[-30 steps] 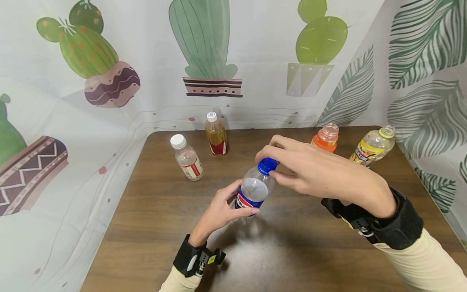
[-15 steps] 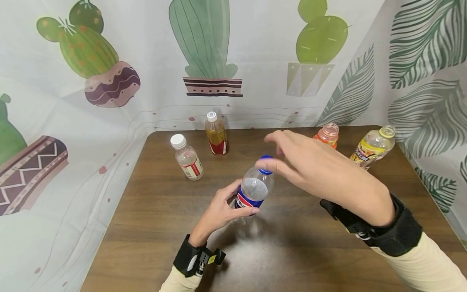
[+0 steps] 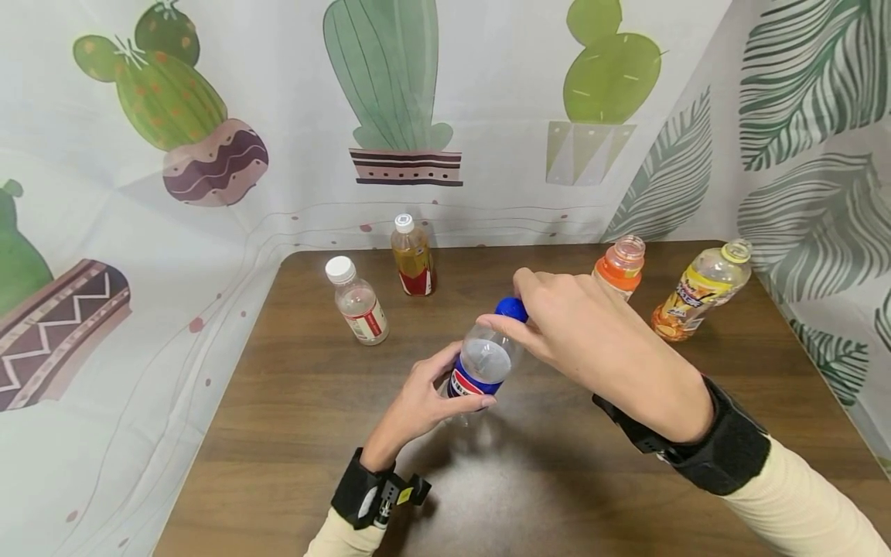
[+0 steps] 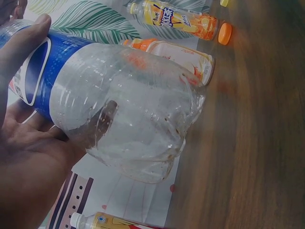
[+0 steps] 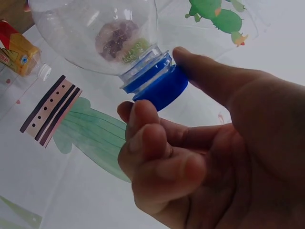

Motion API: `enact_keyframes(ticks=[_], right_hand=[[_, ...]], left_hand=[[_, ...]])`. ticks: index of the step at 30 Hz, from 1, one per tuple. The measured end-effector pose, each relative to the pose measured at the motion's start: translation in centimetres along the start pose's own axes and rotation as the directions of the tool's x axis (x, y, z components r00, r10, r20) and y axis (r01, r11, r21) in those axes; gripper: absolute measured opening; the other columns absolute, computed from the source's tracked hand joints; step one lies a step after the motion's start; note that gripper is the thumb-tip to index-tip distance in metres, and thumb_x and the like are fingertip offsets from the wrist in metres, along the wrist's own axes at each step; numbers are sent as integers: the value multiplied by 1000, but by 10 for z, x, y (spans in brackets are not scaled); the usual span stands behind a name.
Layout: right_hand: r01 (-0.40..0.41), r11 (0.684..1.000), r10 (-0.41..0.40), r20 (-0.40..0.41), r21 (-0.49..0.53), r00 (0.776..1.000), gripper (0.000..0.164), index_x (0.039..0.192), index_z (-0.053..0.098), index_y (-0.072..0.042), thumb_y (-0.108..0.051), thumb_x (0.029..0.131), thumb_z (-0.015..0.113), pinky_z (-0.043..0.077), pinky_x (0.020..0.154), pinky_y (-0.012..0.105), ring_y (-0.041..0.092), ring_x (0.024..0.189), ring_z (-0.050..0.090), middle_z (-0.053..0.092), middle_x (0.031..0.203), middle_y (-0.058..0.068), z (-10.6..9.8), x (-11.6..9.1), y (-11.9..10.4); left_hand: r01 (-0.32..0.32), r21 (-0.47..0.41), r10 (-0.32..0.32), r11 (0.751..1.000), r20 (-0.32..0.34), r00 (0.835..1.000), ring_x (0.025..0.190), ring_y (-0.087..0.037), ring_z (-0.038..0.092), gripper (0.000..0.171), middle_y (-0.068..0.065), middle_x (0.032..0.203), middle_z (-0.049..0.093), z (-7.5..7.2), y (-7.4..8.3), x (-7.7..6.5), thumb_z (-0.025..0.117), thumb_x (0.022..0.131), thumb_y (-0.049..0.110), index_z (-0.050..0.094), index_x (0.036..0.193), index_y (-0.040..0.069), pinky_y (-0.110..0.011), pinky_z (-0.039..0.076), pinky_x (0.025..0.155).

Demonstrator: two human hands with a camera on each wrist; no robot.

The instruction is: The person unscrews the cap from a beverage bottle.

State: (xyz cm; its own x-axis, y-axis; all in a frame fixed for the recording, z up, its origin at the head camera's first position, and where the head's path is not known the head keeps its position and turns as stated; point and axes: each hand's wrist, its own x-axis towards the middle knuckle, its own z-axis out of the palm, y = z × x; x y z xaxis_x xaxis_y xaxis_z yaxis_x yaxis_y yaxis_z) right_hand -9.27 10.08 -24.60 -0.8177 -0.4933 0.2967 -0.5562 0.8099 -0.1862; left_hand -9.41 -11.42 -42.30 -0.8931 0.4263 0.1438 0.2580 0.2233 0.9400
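Observation:
My left hand (image 3: 416, 401) holds a clear plastic soda bottle (image 3: 486, 360) around its blue label (image 3: 468, 387). The bottle leans slightly to the right over the table; the left wrist view shows its ridged clear base (image 4: 143, 119). At its top, my right hand (image 3: 599, 340) pinches the blue bottle cap (image 3: 511, 309) between thumb and fingertips. The right wrist view shows that cap (image 5: 164, 89) on the neck, with the thumb on one side and a fingertip on the other. A narrow gap separates it from the blue ring (image 5: 147, 74) below.
Back left stand a white-capped bottle (image 3: 358, 305) and an amber bottle (image 3: 414, 259). Capless on the right are an orange-banded bottle (image 3: 619, 267) and a yellow-labelled one (image 3: 699, 294). An orange cap (image 4: 225, 34) lies on the wooden table (image 3: 278, 433), before a printed cloth (image 3: 501, 209).
My right hand's fingers lifted away from the blue cap, then came back onto it with the wrist turned. My left hand and the bottle have stayed in place.

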Motion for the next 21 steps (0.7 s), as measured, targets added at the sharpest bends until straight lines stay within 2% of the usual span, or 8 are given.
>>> enact_keyframes(ticks=[6,12,16,21], right_hand=[[25,998,-27,39,53,999,34,84,55,-9,-39,93,68,36,47,25,12,51,44,49,66,-2,-2,0,3],[54,993,-62,72,108,995,24,94,57,-11,-32,95,67,43,55,25,12,61,49,55,78,0,-4,-1,6],[106,985,-117,76,137,990,19,104,59,-12,-28,96,66,48,63,27,12,72,52,57,89,-1,-6,-2,9],[208,963,-220,60,170,974,17,111,60,-12,-17,96,65,47,68,27,12,79,51,54,93,-1,-7,-3,13]], left_hand=[[10,9,-10,1000,1,1000,113,-13,63,61,4,125,66,0,0,0,83,81,25,55,135,28,-34,52,99],[15,-3,-15,1000,13,1000,114,-13,62,62,4,126,65,0,1,-1,83,81,25,54,136,28,-34,51,101],[10,-18,-10,1000,17,1000,115,-14,62,62,3,127,65,0,0,0,83,82,25,54,136,27,-35,51,101],[16,-35,-15,999,13,1000,113,-14,63,62,4,125,65,-1,0,0,83,81,28,54,136,28,-35,51,100]])
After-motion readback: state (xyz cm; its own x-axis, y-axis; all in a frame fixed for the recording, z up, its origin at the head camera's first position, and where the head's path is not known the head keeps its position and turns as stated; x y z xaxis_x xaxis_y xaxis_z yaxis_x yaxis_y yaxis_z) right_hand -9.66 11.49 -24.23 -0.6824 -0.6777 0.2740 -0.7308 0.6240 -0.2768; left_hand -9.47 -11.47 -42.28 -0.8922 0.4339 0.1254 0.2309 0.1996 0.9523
